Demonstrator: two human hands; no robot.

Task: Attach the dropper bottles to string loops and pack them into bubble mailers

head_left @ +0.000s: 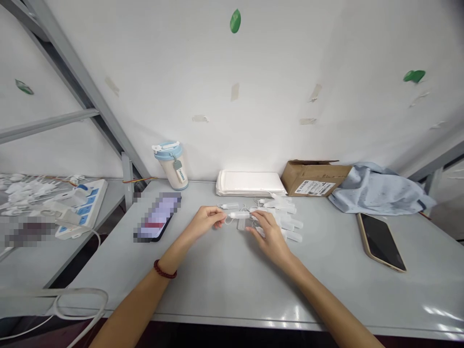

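Observation:
My left hand (pixel 203 221) is closed in a pinch at the left end of a slim white translucent tube (pixel 239 214), where a thin white cord loop hangs. My right hand (pixel 270 237) has its fingertips on the tube's right end, its thumb lower and a little apart. The tube lies level between both hands, just over the table. Under and beyond my right hand spreads a pile of similar white tubes (pixel 286 205) with thin cords, partly hidden by the fingers. One more small tube (pixel 229 206) lies just behind the held one.
Behind the pile are a white flat pack (pixel 252 182), a cardboard box (pixel 313 178) and a grey-blue cloth (pixel 380 191). A phone (pixel 382 241) lies right, another phone (pixel 159 217) left, near a lidded cup (pixel 173 166). A power strip (pixel 85 210) sits on the left table.

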